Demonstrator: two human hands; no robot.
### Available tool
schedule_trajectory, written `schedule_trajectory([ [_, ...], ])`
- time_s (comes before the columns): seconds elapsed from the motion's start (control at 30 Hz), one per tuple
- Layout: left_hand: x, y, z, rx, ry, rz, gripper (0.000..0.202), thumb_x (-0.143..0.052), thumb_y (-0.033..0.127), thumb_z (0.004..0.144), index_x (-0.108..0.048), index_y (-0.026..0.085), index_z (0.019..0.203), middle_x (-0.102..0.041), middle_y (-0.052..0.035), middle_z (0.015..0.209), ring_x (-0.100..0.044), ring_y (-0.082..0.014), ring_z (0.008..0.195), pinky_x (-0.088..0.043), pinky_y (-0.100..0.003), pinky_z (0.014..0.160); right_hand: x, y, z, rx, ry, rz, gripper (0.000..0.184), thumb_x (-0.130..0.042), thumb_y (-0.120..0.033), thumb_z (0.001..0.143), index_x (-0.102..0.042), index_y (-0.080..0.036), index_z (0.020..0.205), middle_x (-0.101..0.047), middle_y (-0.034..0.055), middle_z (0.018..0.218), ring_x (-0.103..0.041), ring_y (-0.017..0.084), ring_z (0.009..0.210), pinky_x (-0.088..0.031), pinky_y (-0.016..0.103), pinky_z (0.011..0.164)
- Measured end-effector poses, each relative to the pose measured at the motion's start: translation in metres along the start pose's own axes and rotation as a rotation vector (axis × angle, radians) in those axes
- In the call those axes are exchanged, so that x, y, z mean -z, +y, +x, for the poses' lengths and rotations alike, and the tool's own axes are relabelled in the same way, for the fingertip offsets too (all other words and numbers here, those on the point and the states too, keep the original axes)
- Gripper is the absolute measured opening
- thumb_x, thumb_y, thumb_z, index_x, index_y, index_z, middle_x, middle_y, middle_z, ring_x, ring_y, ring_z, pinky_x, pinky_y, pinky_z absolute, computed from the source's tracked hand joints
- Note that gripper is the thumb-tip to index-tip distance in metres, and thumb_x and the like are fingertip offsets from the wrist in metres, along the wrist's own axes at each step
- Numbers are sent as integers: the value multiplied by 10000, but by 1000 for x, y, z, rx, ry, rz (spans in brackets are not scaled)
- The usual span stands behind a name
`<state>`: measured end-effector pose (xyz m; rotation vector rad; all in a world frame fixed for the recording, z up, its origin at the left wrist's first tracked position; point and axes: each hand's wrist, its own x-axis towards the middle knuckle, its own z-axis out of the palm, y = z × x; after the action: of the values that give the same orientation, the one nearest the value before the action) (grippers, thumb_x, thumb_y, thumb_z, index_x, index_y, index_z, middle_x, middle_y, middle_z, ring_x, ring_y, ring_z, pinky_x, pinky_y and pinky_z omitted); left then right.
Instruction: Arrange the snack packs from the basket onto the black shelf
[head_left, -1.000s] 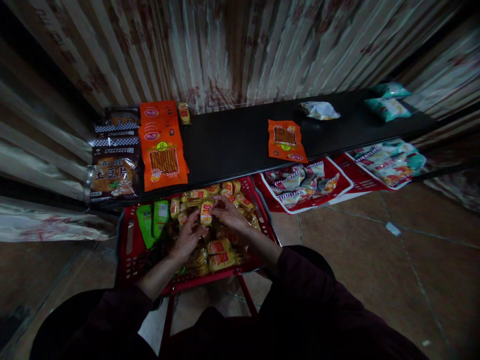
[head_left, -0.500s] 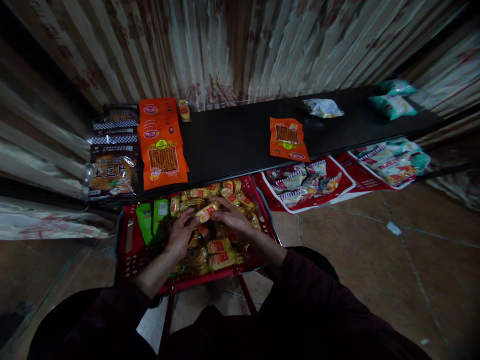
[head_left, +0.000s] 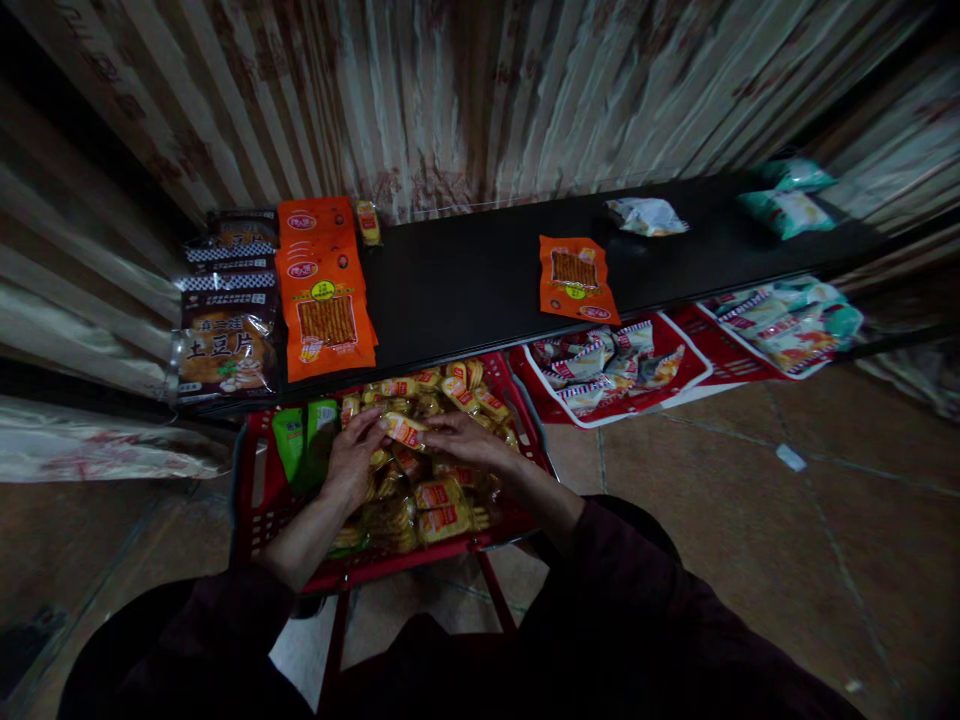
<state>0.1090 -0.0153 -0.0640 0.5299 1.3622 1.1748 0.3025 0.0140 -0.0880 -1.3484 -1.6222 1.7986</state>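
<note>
Clamping one snack packet, left hand and right hand meet (black shelf beyond).

Both forearms reach forward over the near rim of the red basket, bare from the dark sleeves to the wrists; the left forearm crosses that rim near its middle, the right forearm nearer the basket's right corner; the left hand sits over the basket's middle, back of the hand up, fingers curled, thumb and fingertips closed on one end of a small packet; the right hand sits over the basket's right half, also back up, fingers bent inward and pinching the packet's other end; the fingertips of the two hands nearly meet above the basket's centre.
</note>
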Motion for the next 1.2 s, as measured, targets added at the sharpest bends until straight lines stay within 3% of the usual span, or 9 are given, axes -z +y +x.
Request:
schedule_trajectory([
  [0.23, -4, 2, -3, 19, 6, -134, 392, -831, 262, 506, -676, 158, 851, -666, -24, 920, -596, -124, 828, -453, -286, 827, 0, -10, -4, -34, -30, 13, 421, -610, -523, 774, -695, -142, 932, -634, 6, 727, -520, 100, 608, -376, 206, 546],
  [0.43, -6, 5, -5, 13, 26, -192, 405, -816, 202, 513, -603, 160, 855, -616, -11, 912, -600, -121, 830, -465, -355, 899, -7, -22, -7, -83, -11, 220, 430, -690, -530, 698, -672, -162, 921, -642, 1, 783, -565, 104, 670, -462, 227, 637],
  [0.63, -4, 2, -6, -38, 8, -122, 426, -790, 200, 546, -508, 201, 865, -573, 24, 860, -589, -120, 827, -479, -376, 875, -11, -25, -9, -52, -27, 249, 455, -697, -535, 692, -665, -146, 926, -638, 14, 810, -586, 112, 709, -498, 244, 675],
  [0.73, -3, -3, -7, -80, -38, -9, 312, -759, 254, 593, -550, 187, 815, -599, 3, 859, -584, -132, 856, -446, -365, 914, -11, -24, -9, -66, -16, 237, 440, -691, -527, 702, -664, -150, 927, -652, 24, 836, -601, 122, 716, -509, 262, 691],
  [0.83, -4, -8, -11, -82, -69, 89, 309, -740, 286, 625, -627, 177, 890, -641, -46, 957, -585, -168, 940, -418, -364, 953, -14, -21, -8, -38, 8, 217, 460, -654, -507, 748, -645, -177, 1068, -674, 44, 941, -626, 153, 781, -519, 299, 731],
  [1.0, -5, -14, -20, -32, -132, 43, 386, -731, 318, 661, -649, 183, 1013, -634, -78, 1096, -592, -205, 990, -465, -386, 914, -19, -14, -6, 203, 231, -23, 505, -635, -383, 778, -567, -210, 1248, -618, 76, 1200, -599, 208, 1012, -474, 378, 907],
  [1.2, -7, -13, -24, 42, -156, -86, 425, -749, 360, 653, -669, 157, 1018, -617, -113, 1189, -562, -261, 1108, -445, -423, 960, -22, -16, -10, 323, 372, -477, 535, -636, -293, 795, -521, -213, 1311, -610, 83, 1007, -581, 187, 870, -499, 365, 828],
])
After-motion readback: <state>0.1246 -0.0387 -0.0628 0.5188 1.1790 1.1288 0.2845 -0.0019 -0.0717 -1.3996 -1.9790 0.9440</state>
